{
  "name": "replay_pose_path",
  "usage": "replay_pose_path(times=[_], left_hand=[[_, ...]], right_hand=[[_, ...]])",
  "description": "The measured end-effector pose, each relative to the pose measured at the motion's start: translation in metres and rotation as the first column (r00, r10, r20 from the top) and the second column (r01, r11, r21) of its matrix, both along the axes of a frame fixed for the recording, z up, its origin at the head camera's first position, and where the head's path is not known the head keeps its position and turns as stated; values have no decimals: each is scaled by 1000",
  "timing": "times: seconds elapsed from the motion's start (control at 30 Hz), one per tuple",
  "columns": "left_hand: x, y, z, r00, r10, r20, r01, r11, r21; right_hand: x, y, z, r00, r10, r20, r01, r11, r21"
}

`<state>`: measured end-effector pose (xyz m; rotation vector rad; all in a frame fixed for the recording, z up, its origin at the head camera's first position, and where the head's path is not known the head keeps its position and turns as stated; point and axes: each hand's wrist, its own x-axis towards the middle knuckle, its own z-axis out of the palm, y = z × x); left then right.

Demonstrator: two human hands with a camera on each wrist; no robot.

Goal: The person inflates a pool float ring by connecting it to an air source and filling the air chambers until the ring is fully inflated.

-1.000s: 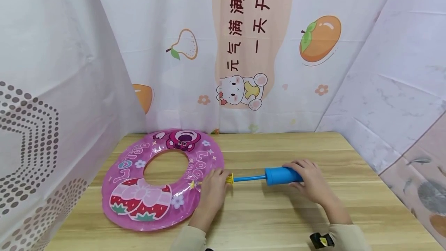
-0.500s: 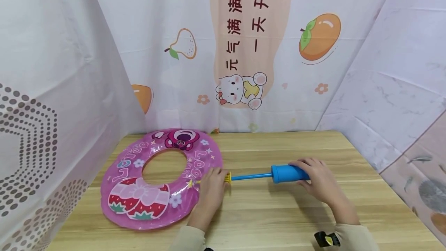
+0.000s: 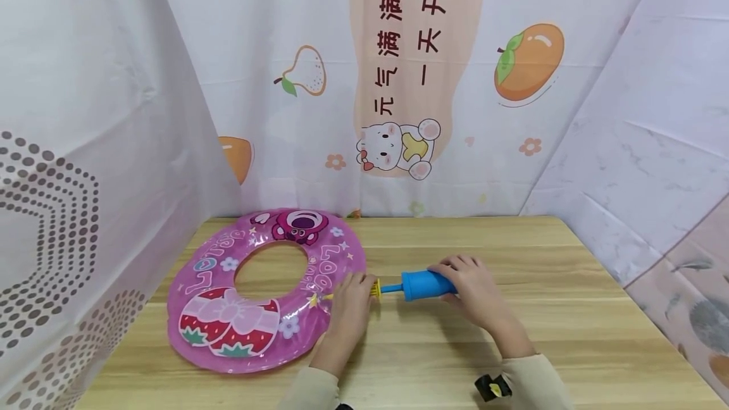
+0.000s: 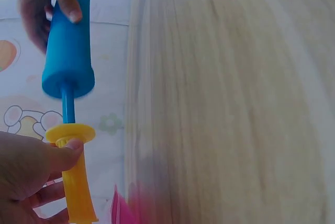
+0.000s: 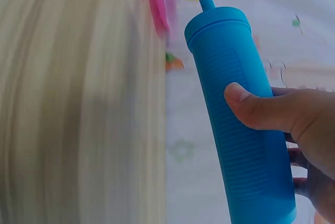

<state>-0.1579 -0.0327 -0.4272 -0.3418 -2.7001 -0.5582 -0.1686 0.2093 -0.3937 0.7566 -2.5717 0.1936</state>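
Note:
A hand pump with a blue barrel [image 3: 423,285] and a yellow handle [image 4: 77,187] lies sideways between my hands. My left hand [image 3: 350,305] grips the yellow handle, thumb near its round flange. My right hand [image 5: 301,124] is wrapped about the ribbed blue barrel, thumb along its side. A short length of blue rod [image 3: 391,288] shows between flange and barrel. On the left lies a pink swim ring [image 3: 188,321] with strawberry and bear prints. The pump's thin yellow tip [image 3: 326,297] reaches to the ring beside my left hand; whether it sits in a valve is too small to tell.
Everything rests on a wood-grain table [image 3: 569,309]. A printed white curtain [image 3: 285,125] hangs behind its back edge, with more cloth along both sides. The swim ring takes up the table's left part.
My right hand first drew the barrel right, lengthening the exposed rod, then pushed it back left, so less rod shows now. My left hand and the swim ring stay nearly in place.

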Motion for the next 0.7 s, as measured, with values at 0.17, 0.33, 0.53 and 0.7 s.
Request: replay_pose_path(times=[0.17, 0.33, 0.53, 0.7], left_hand=[[1, 1, 1, 1000, 7, -16, -7, 1000, -11], [0, 2, 1, 999, 13, -35, -13, 1000, -20], [2, 1, 2, 999, 17, -32, -18, 1000, -25], [3, 1, 1, 999, 15, -49, -16, 1000, -26]], right_hand=[[-1, -21, -5, 999, 28, -14, -28, 1000, 1], [-1, -31, -5, 999, 28, -25, -28, 1000, -5], [0, -31, -6, 1000, 26, -8, -26, 999, -19], [1, -29, -6, 999, 28, -23, -28, 999, -31]])
